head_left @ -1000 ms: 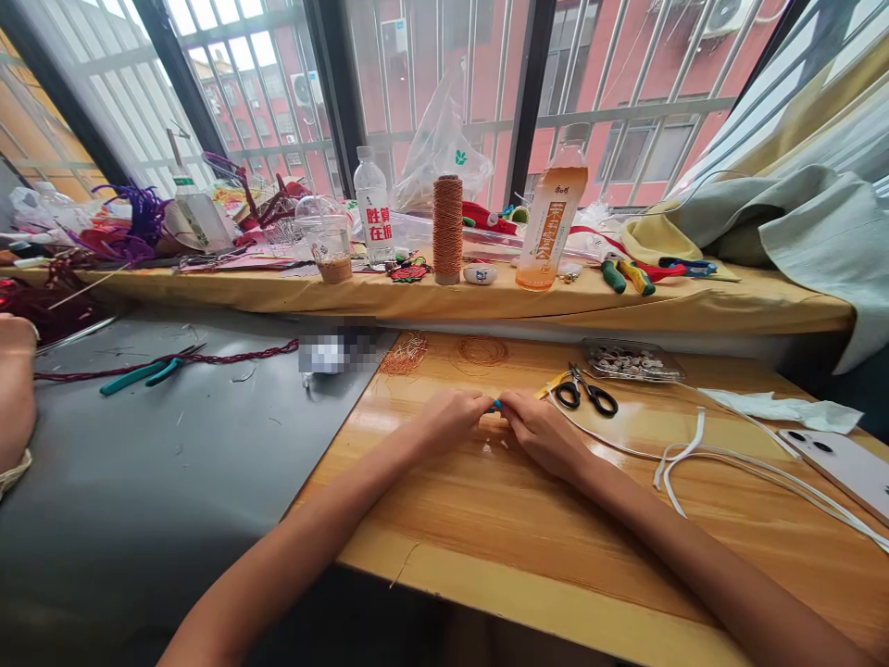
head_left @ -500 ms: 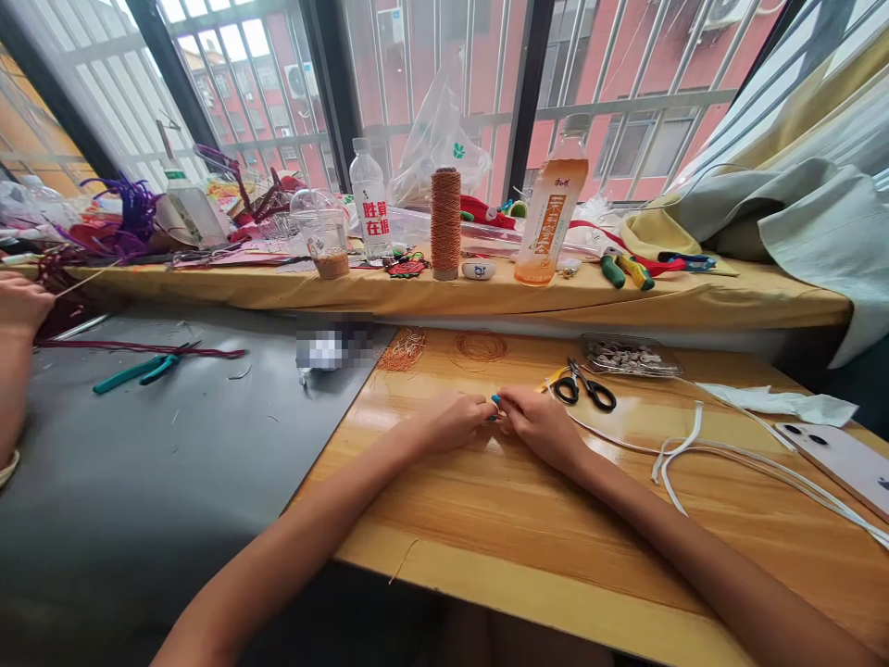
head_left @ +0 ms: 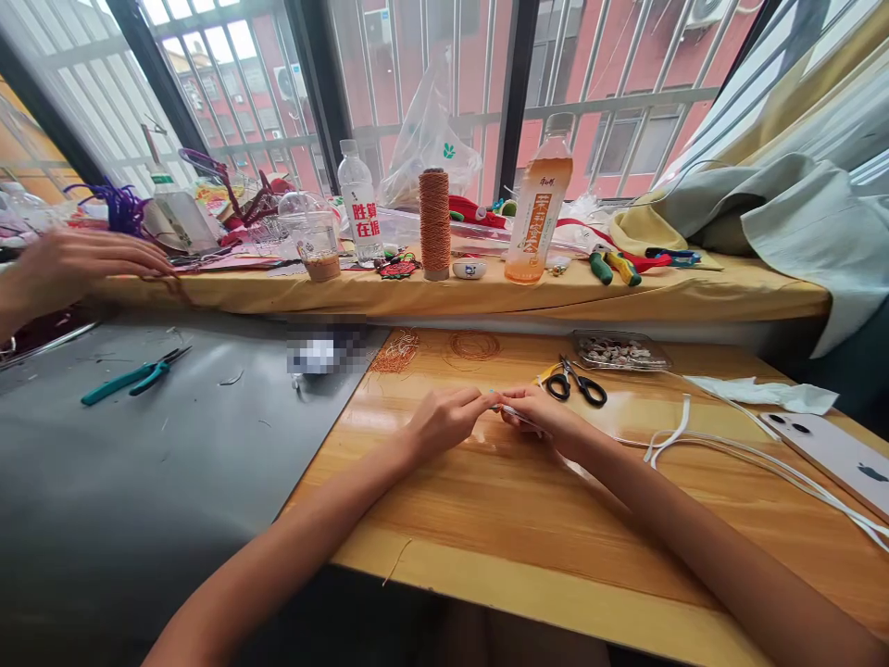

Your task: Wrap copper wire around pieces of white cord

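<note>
My left hand [head_left: 444, 419] and my right hand [head_left: 543, 415] rest on the wooden table [head_left: 514, 519], fingertips meeting in a pinch. Between them sits a small thin piece [head_left: 501, 407] with a bit of blue, too small to name. Both hands are closed on it. Black-handled scissors [head_left: 575, 382] lie just beyond my right hand. A coil of copper-coloured wire [head_left: 474, 346] and a loose bundle of the same wire [head_left: 394, 354] lie farther back.
Another person's hand [head_left: 76, 267] reaches over the yellow-covered sill at left. Teal pliers [head_left: 126, 376] lie on the grey table. On the sill stand a thread spool [head_left: 434, 222], bottles [head_left: 534, 215] and a cup. White cord [head_left: 722, 456], a phone [head_left: 830, 446] and a bead tray [head_left: 618, 351] lie right.
My hands stay together on the small piece and have shifted slightly. The other person's hand has risen from the grey table to the sill, and the dark red cord has left the grey table.
</note>
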{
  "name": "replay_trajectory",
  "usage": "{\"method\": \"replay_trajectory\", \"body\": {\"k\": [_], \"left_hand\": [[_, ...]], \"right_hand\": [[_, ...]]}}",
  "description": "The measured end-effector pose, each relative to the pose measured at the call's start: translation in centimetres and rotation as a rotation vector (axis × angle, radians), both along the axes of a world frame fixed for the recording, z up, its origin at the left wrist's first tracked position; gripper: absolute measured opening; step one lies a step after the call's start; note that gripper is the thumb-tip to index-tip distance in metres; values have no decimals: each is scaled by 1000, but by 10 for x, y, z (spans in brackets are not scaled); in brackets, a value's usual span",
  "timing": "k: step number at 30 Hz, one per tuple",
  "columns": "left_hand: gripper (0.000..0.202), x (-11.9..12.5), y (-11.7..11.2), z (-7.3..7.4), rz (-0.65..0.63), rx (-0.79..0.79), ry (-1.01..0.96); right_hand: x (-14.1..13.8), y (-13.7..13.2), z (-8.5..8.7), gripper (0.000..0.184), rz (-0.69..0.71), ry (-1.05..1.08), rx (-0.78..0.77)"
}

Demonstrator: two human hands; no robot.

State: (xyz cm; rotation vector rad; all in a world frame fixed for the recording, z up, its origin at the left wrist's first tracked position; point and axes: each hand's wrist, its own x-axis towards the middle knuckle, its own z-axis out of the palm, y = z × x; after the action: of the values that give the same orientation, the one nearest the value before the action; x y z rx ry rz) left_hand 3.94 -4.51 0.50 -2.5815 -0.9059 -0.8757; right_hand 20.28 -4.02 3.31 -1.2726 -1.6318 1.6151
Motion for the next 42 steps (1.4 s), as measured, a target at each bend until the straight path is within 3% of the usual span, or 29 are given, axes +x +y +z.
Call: {"method": "replay_trajectory", "body": {"k": [6,11,14,16,19,22,27,31,35,38,42], "left_hand": [[26,7,-2,0,-133,-355,-272],[20,12,-2,3,-67,-416,-418],[17,13,-1,5,-13,-493,-449],[18,12,2,6,11,-584,-472],[21,8,8,3,22,-698,-525],[21,5,13,-1,17,-766,-551],[22,3,17,-1,9,-865,-508],[23,5,19,0,-20,-941,-553],[23,7,20,-1,-54,-986,-552],[23,6,19,-1,-27,-945,-471],[24,5,16,0,72,-764,-310]], "right_hand": [[5,1,-1,14,110,7,-74],[-2,2,-9,20,-18,30,41],[-4,2,-16,31,-150,-28,237],[-3,3,-18,34,-186,-131,464],[3,4,-17,27,-112,-269,831],[8,6,-14,24,6,-322,970],[11,5,-11,25,65,-369,925],[9,3,-13,26,-37,-246,810],[8,10,-22,27,-161,-33,578],[9,16,-26,26,-191,128,388],[8,18,-26,24,-243,226,223]]}}
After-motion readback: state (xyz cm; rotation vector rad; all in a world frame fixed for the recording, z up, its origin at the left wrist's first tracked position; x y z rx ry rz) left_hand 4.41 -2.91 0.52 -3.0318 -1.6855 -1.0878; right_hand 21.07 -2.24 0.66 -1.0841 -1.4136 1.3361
